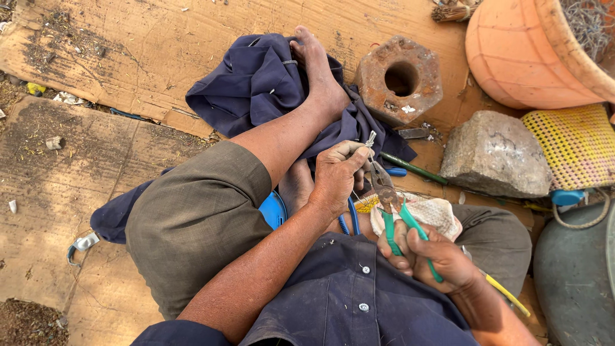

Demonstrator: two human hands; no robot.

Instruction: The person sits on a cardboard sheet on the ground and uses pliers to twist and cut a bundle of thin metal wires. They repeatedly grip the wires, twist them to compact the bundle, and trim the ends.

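Head cam, mid-bend: left hand (pixel 336 174) pinched small wire piece (pixel 370 138) at 12 o'clock of pliers (pixel 386 192); right hand (pixel 430 256) squeezed green handles. Rusty hex block (pixel 400 78) sat at 1 o'clock. Next, I reckoned, firmer twist, steady pinch.

Flattened cardboard sheets (pixel 128 57) cover the ground. Beyond the fingers lie a dark blue cloth (pixel 256 83) and a rusty hexagonal nut (pixel 400 80); to their right sit a grey stone (pixel 496 154) and an orange pot (pixel 512 51).
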